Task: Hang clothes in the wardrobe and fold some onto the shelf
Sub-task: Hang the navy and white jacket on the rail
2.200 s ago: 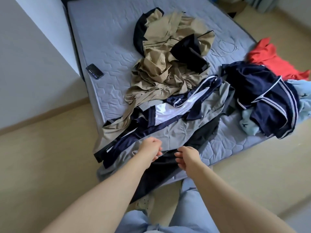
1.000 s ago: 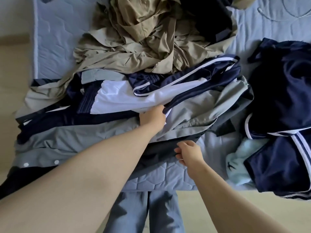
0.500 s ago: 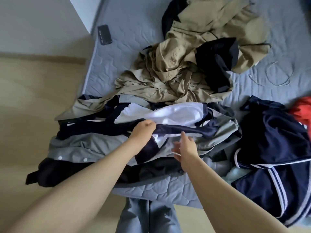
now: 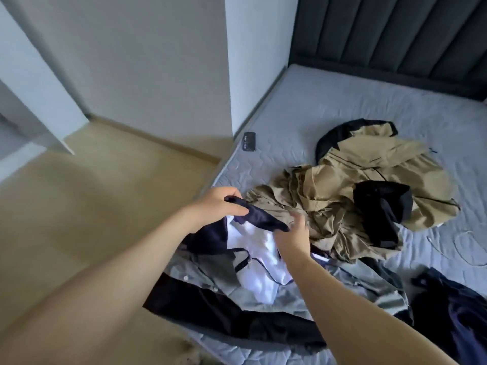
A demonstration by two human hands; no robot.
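A navy and white zip jacket point(image 4: 253, 248) hangs lifted off the clothes pile at the bed's near corner. My left hand point(image 4: 220, 206) grips its navy collar edge from the left. My right hand point(image 4: 293, 237) holds the same navy edge from the right, its fingers blurred. Beneath the jacket lie a grey shirt point(image 4: 284, 293) and a black garment point(image 4: 224, 314) draped over the mattress edge. A heap of tan and black clothes point(image 4: 350, 196) lies behind the hands.
The grey quilted mattress point(image 4: 342, 101) has a dark padded headboard point(image 4: 395, 35) at the back. A black phone point(image 4: 249, 141) lies by its left edge. Navy clothes point(image 4: 453, 314) lie at the right. A thin white cord point(image 4: 466, 248) is on the mattress. Wooden floor point(image 4: 92, 201) is to the left.
Both hands have lifted the navy and white jacket up off the pile by its navy edge. The view has swung up, showing the headboard and walls.
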